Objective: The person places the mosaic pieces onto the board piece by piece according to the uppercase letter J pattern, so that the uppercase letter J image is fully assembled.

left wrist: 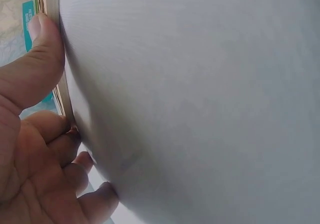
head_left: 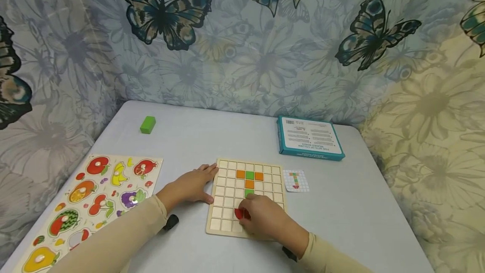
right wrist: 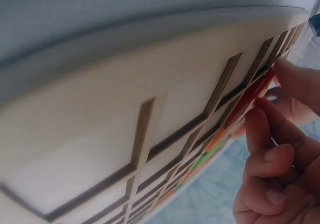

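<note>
A wooden grid board [head_left: 216, 224] lies on the white table, with several orange tiles [head_left: 240, 174] and green tiles [head_left: 249, 175] set in a T shape. My left hand [head_left: 191, 185] rests at the board's left edge; in the left wrist view its thumb [left wrist: 47, 54] and fingertips touch that side. Low on the board, below the lower green tile, my right hand [head_left: 265, 216] pinches a red piece with a rounded edge [head_left: 238, 213]. The right wrist view shows this red piece [right wrist: 250, 96] at the grid surface, partly covered by fingers. A small pattern card [head_left: 302, 183] lies right of the board.
At the left lies a fruit puzzle board [head_left: 159, 162]. A green block [head_left: 147, 125] stands at the back left, and a teal box [head_left: 311, 138] lies at the back right. A patterned cloth with butterflies [head_left: 163, 16] hangs behind the table.
</note>
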Available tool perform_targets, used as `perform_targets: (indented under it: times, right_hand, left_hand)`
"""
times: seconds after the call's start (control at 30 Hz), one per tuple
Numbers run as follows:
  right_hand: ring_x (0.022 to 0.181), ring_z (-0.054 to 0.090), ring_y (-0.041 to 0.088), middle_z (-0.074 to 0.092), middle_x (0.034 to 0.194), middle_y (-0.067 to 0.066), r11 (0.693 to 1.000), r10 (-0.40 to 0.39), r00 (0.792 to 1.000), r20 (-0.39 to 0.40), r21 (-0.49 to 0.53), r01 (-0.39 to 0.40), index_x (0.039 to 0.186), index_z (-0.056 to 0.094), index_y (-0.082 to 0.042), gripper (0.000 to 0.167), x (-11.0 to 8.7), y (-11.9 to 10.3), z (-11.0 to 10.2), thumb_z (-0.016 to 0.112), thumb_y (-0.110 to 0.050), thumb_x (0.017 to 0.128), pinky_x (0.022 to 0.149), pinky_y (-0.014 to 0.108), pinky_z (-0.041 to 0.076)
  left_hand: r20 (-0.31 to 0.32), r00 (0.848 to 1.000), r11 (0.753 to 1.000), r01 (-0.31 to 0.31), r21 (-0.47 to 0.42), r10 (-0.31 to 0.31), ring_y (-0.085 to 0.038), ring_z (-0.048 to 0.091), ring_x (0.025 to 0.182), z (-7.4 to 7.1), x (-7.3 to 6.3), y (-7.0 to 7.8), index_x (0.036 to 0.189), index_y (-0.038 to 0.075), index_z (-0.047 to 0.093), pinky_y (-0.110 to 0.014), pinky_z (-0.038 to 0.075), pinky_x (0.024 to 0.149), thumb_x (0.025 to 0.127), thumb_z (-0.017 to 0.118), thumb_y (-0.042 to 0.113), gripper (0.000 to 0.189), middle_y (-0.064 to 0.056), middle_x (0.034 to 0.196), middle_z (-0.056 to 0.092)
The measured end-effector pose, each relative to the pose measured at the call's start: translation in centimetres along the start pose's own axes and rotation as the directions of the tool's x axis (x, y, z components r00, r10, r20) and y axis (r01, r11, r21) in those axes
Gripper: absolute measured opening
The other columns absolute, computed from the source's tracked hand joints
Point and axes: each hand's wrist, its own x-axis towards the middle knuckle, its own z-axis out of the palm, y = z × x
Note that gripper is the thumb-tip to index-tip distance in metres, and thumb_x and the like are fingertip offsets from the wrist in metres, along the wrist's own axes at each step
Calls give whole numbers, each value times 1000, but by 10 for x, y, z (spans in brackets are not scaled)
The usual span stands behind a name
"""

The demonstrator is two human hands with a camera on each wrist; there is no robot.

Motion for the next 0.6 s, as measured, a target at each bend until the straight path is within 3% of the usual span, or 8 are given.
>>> perform_targets:
  times: [0.17,0.4,0.6]
  right_hand:
    - [61,46,3,49,71,-13,1000,23,1000,8,9,-23,80,70,-15,11,2,-2,-1,78,-22,84,55,16,43]
    - [61,46,6,50,68,-12,993,121,992,31,-7,-121,78,71,-15,16,10,-8,-6,85,-24,77,57,19,43]
    - [60,45,6,48,66,-12,991,132,990,39,-36,-131,73,68,-16,20,11,-12,-7,86,-24,76,56,20,43]
  left_hand:
    - [2,1000,1000,-2,-8,3,-29,21,145,-2,-1,1,154,5,30,-49,27,113,76,80,45,101,-8,160,23]
    - [10,1000,1000,11,-13,-11,-28,19,146,-2,0,0,154,5,30,-49,26,113,75,81,45,102,-7,160,22]
    - [17,1000,999,15,-32,-14,-28,19,146,-1,2,-1,154,6,30,-48,24,114,74,82,44,102,-6,160,22]
